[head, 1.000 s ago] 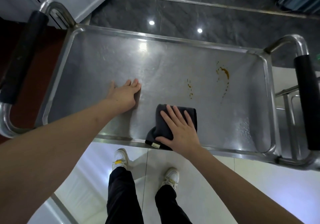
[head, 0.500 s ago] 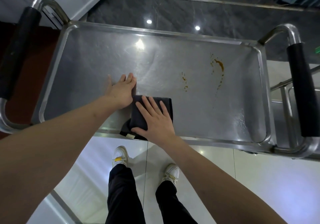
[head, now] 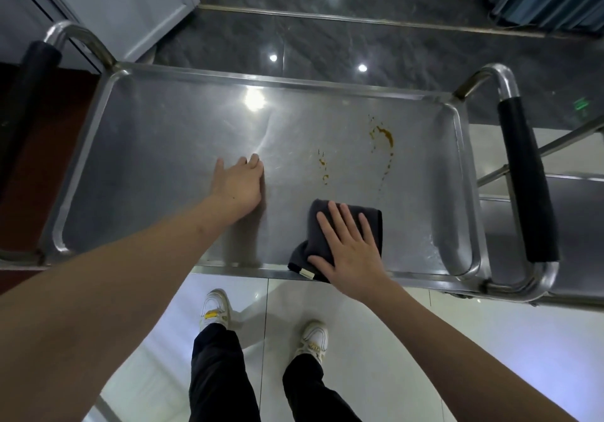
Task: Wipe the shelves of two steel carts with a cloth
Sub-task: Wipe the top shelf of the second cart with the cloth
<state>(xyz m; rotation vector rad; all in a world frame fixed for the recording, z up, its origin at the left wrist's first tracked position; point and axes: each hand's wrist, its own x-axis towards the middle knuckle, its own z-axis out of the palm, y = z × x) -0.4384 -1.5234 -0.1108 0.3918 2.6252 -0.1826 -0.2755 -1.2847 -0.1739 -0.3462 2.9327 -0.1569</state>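
The top shelf (head: pixel 183 147) of a steel cart fills the middle of the head view, a shallow tray with a raised rim and rounded corners. The right hand (head: pixel 351 248) lies flat with its fingers straight and slightly spread, pressing a dark grey cloth (head: pixel 372 222) onto the shelf near the front rim, right of centre; a folded corner of the cloth (with a small pale tag) reaches over that rim. The left hand (head: pixel 238 183) rests on bare steel well to the left of the cloth, palm down, fingers held together and stretched forward, holding nothing. Beyond the cloth, towards the far right of the shelf, sit brown stains (head: pixel 384 135) in two patches, apart from the cloth. Black-padded handles (head: pixel 526 180) rise at both ends of the cart. At the right edge part of a second steel cart (head: pixel 562 212) stands just beside the first. Below the shelf, white shoes (head: pixel 214 307) and dark trousers stand on pale floor tiles.
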